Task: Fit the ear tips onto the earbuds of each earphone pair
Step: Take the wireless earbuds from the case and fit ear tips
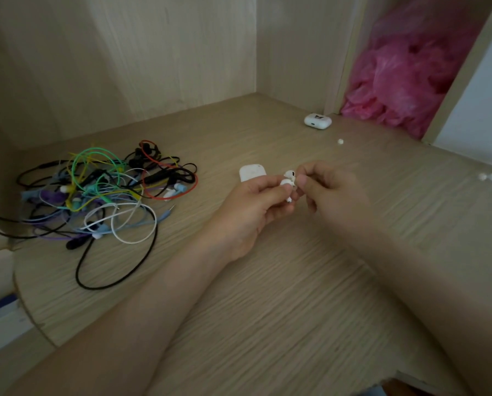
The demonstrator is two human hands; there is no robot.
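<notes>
A white wireless earbud (288, 180) is held above the wooden table (296, 295), between both hands. My left hand (250, 207) grips its body, with the stem poking out below my fingers. My right hand (324, 185) pinches at the earbud's top end with thumb and forefinger; whether an ear tip sits under those fingers is hidden. One loose white ear tip (340, 141) lies on the table farther back. Two more ear tips (488, 176) lie side by side at the right. A tangle of coloured wired earphones (102, 192) is piled at the left.
A white charging case (252, 172) lies just behind my left hand. Another white case (317, 120) sits at the back near the corner. Crumpled pink plastic (404, 81) fills a gap at the back right. Wooden walls close the back and left.
</notes>
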